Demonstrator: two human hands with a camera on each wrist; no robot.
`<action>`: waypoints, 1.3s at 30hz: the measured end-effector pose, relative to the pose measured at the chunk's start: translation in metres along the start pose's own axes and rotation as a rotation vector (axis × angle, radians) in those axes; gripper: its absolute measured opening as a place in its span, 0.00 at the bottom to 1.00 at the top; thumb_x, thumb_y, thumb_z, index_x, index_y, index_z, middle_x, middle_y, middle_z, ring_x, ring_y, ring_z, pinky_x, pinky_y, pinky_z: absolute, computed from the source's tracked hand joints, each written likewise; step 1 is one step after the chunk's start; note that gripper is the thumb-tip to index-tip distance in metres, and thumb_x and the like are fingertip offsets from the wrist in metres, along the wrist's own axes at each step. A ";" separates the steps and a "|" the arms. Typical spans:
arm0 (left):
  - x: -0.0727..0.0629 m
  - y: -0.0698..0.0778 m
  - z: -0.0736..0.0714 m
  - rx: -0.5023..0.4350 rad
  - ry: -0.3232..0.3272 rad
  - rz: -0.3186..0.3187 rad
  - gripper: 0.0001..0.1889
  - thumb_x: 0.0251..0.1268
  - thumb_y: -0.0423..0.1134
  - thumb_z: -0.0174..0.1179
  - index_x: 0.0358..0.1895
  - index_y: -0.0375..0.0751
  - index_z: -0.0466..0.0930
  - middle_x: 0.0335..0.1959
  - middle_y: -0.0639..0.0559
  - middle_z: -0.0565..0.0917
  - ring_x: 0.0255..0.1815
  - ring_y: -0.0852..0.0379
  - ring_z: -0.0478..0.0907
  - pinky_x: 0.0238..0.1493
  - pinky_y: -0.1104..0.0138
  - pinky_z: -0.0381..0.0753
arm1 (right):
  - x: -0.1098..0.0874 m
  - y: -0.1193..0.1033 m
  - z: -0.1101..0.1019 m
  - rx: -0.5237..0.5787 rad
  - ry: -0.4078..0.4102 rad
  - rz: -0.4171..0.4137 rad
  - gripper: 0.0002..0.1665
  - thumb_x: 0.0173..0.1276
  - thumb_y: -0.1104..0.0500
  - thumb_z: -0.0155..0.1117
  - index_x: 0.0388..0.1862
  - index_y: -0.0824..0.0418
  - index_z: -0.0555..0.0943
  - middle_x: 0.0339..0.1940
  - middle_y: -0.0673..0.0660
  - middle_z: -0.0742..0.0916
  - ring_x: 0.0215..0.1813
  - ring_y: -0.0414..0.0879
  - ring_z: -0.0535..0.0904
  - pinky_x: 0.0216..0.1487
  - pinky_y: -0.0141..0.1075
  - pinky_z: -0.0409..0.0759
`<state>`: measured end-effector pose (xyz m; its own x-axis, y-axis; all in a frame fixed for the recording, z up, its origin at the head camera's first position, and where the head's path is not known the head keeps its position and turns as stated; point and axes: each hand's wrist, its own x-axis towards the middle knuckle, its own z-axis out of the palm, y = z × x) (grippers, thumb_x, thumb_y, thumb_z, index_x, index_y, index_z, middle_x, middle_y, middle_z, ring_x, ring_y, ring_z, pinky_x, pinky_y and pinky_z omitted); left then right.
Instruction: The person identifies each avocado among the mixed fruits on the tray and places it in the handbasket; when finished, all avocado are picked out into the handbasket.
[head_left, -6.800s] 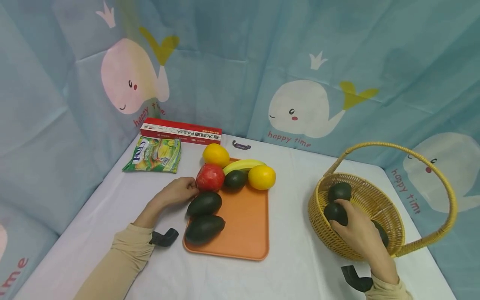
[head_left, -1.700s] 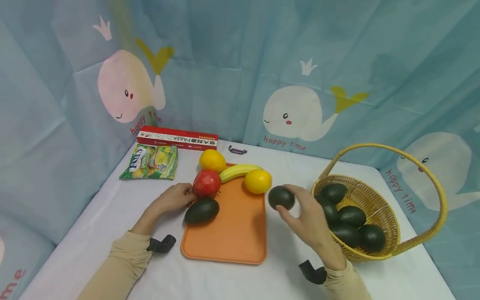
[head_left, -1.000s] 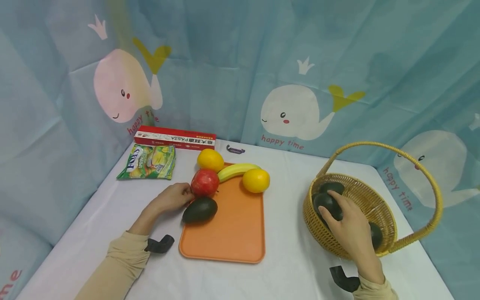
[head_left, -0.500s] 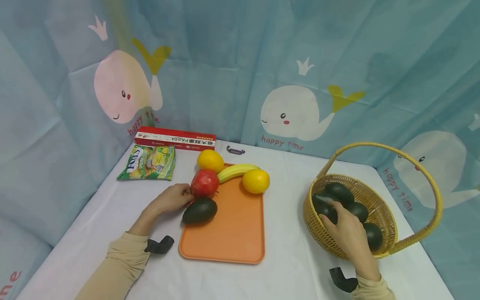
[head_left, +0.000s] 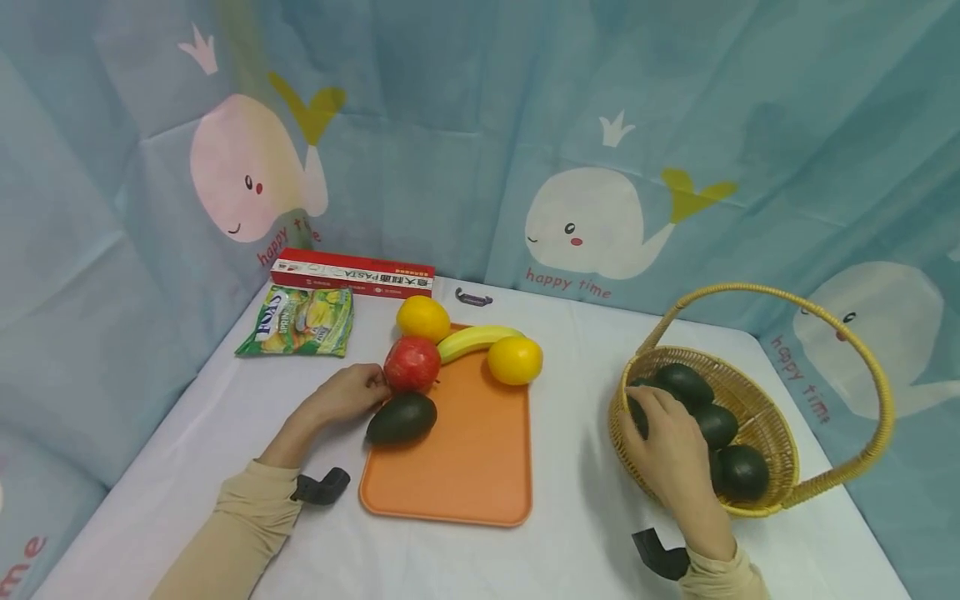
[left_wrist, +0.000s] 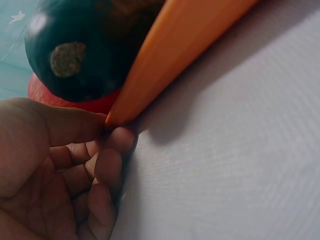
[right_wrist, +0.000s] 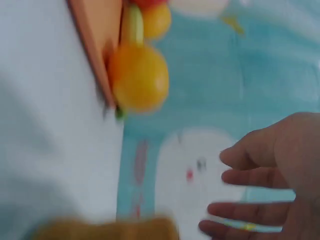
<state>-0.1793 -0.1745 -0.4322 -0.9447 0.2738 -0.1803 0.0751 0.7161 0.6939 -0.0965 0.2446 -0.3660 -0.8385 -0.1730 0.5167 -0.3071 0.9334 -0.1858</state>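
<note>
My left hand (head_left: 352, 394) pinches the left rim of the orange tray (left_wrist: 165, 55) between thumb and fingertips. Just above these fingertips, a dark green avocado (head_left: 402, 418) lies over the tray's left edge. A red pomegranate (head_left: 412, 364) touches it from behind. At the right, my right hand (head_left: 667, 442) is over the near-left rim of the wicker basket (head_left: 780, 442). Its fingers (right_wrist: 250, 212) are spread and hold nothing in the right wrist view. Several avocados (head_left: 742, 472) lie inside the basket, one partly hidden behind this hand.
A banana (head_left: 476, 340) and two yellow lemons, one at the right edge (head_left: 515, 361) and one at the back (head_left: 423, 318), lie at the tray's far end. Behind stand a green snack bag (head_left: 300, 322) and a red pasta box (head_left: 352, 273). The basket's tall handle (head_left: 847, 329) arches above it.
Avocados have gone from the tray into the basket. My right hand has carried the latest one over, let go of it and drawn back towards the rim. My left hand keeps its place.
</note>
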 end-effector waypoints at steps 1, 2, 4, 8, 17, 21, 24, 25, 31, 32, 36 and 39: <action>0.000 0.000 0.000 0.000 0.003 0.003 0.09 0.66 0.40 0.55 0.31 0.39 0.75 0.23 0.51 0.77 0.27 0.57 0.70 0.31 0.66 0.67 | 0.003 -0.007 0.005 0.012 0.007 -0.052 0.19 0.57 0.64 0.70 0.49 0.65 0.82 0.50 0.66 0.85 0.48 0.64 0.82 0.44 0.56 0.79; 0.000 0.000 -0.001 0.001 0.006 0.005 0.09 0.65 0.40 0.55 0.30 0.39 0.75 0.23 0.51 0.77 0.27 0.57 0.70 0.31 0.66 0.67 | 0.005 -0.016 0.010 0.020 -0.001 -0.106 0.20 0.56 0.65 0.70 0.49 0.64 0.82 0.51 0.66 0.84 0.49 0.62 0.82 0.45 0.55 0.80; 0.000 -0.001 -0.001 -0.001 0.010 0.012 0.08 0.65 0.39 0.55 0.30 0.39 0.75 0.23 0.51 0.76 0.27 0.57 0.70 0.31 0.66 0.67 | 0.011 -0.035 0.021 0.043 -0.033 -0.213 0.21 0.55 0.64 0.72 0.50 0.62 0.82 0.54 0.65 0.84 0.52 0.60 0.82 0.49 0.53 0.80; 0.000 -0.003 0.001 -0.005 0.018 0.021 0.08 0.65 0.39 0.55 0.29 0.39 0.75 0.22 0.52 0.76 0.26 0.57 0.69 0.31 0.66 0.67 | 0.018 -0.081 0.040 0.067 -0.139 -0.398 0.27 0.55 0.61 0.73 0.56 0.57 0.79 0.61 0.63 0.80 0.59 0.57 0.79 0.55 0.49 0.78; -0.002 -0.003 0.003 -0.022 0.004 0.008 0.09 0.66 0.39 0.55 0.31 0.38 0.76 0.23 0.51 0.76 0.26 0.57 0.70 0.31 0.66 0.68 | 0.025 -0.158 0.073 -0.023 -0.367 -0.696 0.37 0.64 0.52 0.66 0.72 0.53 0.67 0.76 0.59 0.67 0.77 0.54 0.62 0.71 0.47 0.68; -0.003 -0.002 0.003 -0.028 -0.004 -0.001 0.09 0.68 0.40 0.54 0.32 0.38 0.76 0.23 0.51 0.76 0.26 0.57 0.70 0.30 0.66 0.68 | 0.025 -0.171 0.081 -0.094 -0.440 -0.758 0.38 0.68 0.50 0.62 0.75 0.52 0.63 0.79 0.56 0.64 0.80 0.53 0.55 0.74 0.49 0.64; -0.003 -0.002 0.003 -0.026 -0.004 0.004 0.09 0.68 0.39 0.54 0.31 0.38 0.76 0.23 0.51 0.77 0.26 0.57 0.70 0.30 0.67 0.68 | 0.024 -0.174 0.083 -0.102 -0.458 -0.767 0.37 0.67 0.48 0.64 0.73 0.53 0.66 0.76 0.54 0.68 0.79 0.53 0.58 0.73 0.49 0.65; -0.003 -0.001 0.002 -0.026 -0.007 0.004 0.09 0.68 0.40 0.54 0.31 0.38 0.76 0.23 0.51 0.77 0.26 0.57 0.70 0.30 0.67 0.68 | 0.024 -0.175 0.083 -0.099 -0.454 -0.766 0.37 0.66 0.48 0.65 0.72 0.53 0.68 0.75 0.54 0.71 0.78 0.53 0.61 0.73 0.49 0.66; -0.002 0.001 0.001 -0.024 -0.021 -0.003 0.09 0.68 0.40 0.54 0.32 0.38 0.75 0.21 0.51 0.78 0.25 0.57 0.70 0.30 0.67 0.67 | 0.024 -0.176 0.084 -0.084 -0.360 -0.746 0.33 0.61 0.50 0.71 0.66 0.51 0.75 0.52 0.52 0.79 0.59 0.48 0.74 0.63 0.42 0.74; -0.002 0.001 0.000 -0.022 -0.021 -0.004 0.09 0.67 0.39 0.54 0.32 0.38 0.75 0.21 0.51 0.78 0.25 0.58 0.70 0.30 0.67 0.67 | 0.024 -0.176 0.083 -0.086 -0.348 -0.742 0.33 0.60 0.50 0.72 0.65 0.50 0.76 0.50 0.52 0.78 0.56 0.48 0.74 0.62 0.41 0.74; -0.002 0.001 0.000 -0.015 -0.019 0.002 0.09 0.67 0.39 0.54 0.31 0.38 0.75 0.20 0.52 0.78 0.24 0.58 0.70 0.30 0.66 0.67 | 0.025 -0.173 0.082 -0.132 -0.340 -0.740 0.33 0.55 0.48 0.75 0.62 0.45 0.78 0.58 0.52 0.79 0.53 0.48 0.73 0.53 0.39 0.75; -0.001 0.001 0.000 -0.015 -0.016 0.007 0.09 0.67 0.39 0.54 0.31 0.38 0.75 0.20 0.51 0.78 0.24 0.58 0.70 0.31 0.66 0.66 | 0.025 -0.170 0.082 -0.183 -0.342 -0.739 0.30 0.58 0.52 0.72 0.61 0.41 0.77 0.63 0.51 0.78 0.53 0.48 0.74 0.49 0.38 0.74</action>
<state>-0.1784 -0.1744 -0.4312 -0.9390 0.2888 -0.1867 0.0766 0.7049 0.7052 -0.1025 0.0552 -0.3902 -0.5494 -0.8192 0.1646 -0.7786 0.5734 0.2550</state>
